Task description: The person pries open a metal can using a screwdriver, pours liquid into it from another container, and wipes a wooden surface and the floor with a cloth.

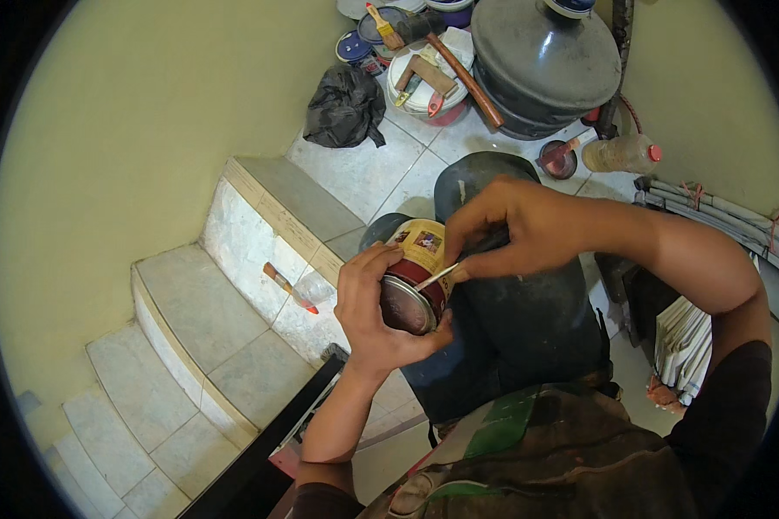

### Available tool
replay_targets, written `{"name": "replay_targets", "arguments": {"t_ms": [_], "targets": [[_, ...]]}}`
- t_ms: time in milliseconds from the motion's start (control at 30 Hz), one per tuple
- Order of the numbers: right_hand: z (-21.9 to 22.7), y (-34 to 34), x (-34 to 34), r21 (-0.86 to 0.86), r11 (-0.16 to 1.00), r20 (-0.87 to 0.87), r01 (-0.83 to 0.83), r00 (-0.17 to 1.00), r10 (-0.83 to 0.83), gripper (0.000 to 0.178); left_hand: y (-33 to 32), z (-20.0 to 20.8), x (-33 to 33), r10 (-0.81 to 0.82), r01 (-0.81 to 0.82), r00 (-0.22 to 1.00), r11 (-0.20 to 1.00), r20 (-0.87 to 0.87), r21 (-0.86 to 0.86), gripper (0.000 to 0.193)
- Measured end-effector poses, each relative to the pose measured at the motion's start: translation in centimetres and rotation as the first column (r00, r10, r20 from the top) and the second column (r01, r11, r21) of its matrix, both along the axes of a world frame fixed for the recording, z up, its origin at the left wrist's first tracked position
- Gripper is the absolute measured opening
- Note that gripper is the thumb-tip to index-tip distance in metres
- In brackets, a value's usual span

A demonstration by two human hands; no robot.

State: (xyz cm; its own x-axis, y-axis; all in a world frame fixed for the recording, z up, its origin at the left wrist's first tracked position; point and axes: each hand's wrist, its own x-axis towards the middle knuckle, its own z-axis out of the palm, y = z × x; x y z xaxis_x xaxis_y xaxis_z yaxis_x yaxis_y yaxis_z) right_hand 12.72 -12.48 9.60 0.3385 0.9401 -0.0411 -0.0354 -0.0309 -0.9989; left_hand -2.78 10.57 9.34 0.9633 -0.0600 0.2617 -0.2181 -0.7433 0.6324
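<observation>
My left hand (365, 313) is wrapped round a small tin can (422, 246) with a yellow and dark red label, tilted over my lap. Its round metal lid (407, 308) faces up toward me and sits in the rim. My right hand (512, 232) pinches a thin, pale, flat stick-like tool (437, 276); its tip touches the edge of the lid. Whether the tool is metal or wood I cannot tell, as my fingers hide its other end.
Tiled steps (201, 303) descend on the left, with a paintbrush (289, 286) on one. Ahead are a black plastic bag (346, 108), a bucket (440, 108) topped with tools, a hammer (466, 80) and a big grey drum (545, 65). A red-capped bottle (616, 154) lies at right.
</observation>
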Motion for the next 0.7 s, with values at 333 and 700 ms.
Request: {"name": "replay_targets", "arguments": {"t_ms": [333, 700], "targets": [[10.4, 2.5, -6.5, -0.37, 0.867, 0.719, 0.334, 0.694, 0.039, 0.018, -1.0, -0.8, 0.1, 0.074, -0.074, 0.997, 0.996, 0.002, 0.046, 0.079], [7.5, 2.0, -0.4, -0.319, 0.947, 0.632, 0.025, 0.751, 0.193, 0.014, -1.4, -0.2, 1.2, 0.06, -0.06, 0.998, 0.996, -0.01, 0.059, 0.077]]}}
